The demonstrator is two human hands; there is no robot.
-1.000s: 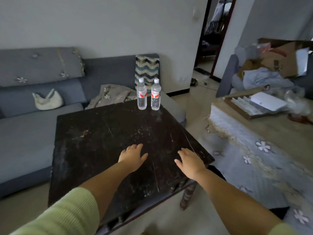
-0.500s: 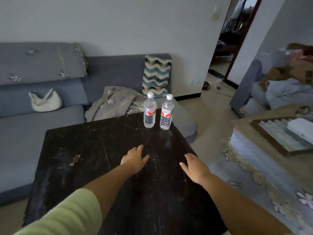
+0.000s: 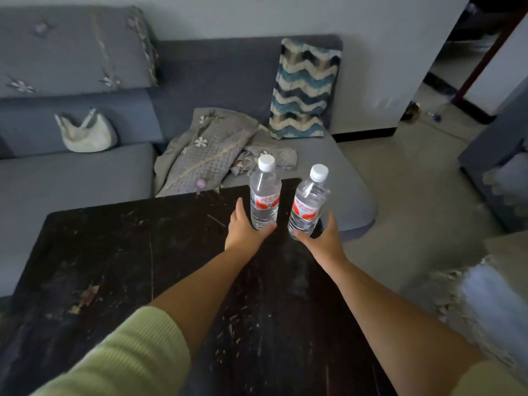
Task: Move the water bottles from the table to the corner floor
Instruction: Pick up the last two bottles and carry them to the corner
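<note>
Clear plastic water bottles, the left bottle (image 3: 264, 195) and the right bottle (image 3: 308, 202), stood together at the far edge of the scratched black wooden table (image 3: 128, 252), within reach of both arms. The left hand (image 3: 245, 227) and right hand (image 3: 323, 238) were spread wide around their bases, seemingly touching but not yet gripping. Half a second earlier both hands hovered well short, mid-table.

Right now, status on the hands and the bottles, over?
Left hand cupped at left bottle, right hand at right bottle; fingers not yet closed. Both bottles upright at the table far edge. Nothing in the way.
</note>
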